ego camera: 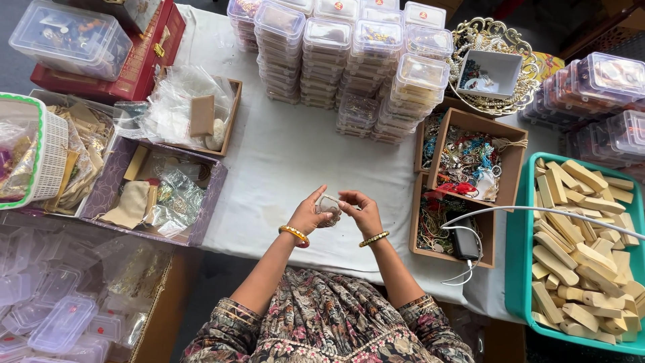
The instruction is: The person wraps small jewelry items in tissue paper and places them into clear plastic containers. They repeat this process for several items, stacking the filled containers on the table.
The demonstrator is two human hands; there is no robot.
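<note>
My left hand (308,215) and my right hand (361,212) meet over the white tablecloth (282,154) near its front edge. Between their fingertips they pinch a small clear plastic pouch (328,207) with something pale inside; what it is I cannot make out. A gold and red bangle (294,234) sits on my left wrist and a gold bangle (373,238) on my right. Both sleeves are patterned fabric.
Stacks of clear lidded boxes (349,54) stand at the back. Cardboard trays of jewellery (470,158) lie right, with a phone on a cable (465,243) and a teal crate of wooden pieces (581,249). Boxes of pouches (154,191) and a white basket (30,151) sit left.
</note>
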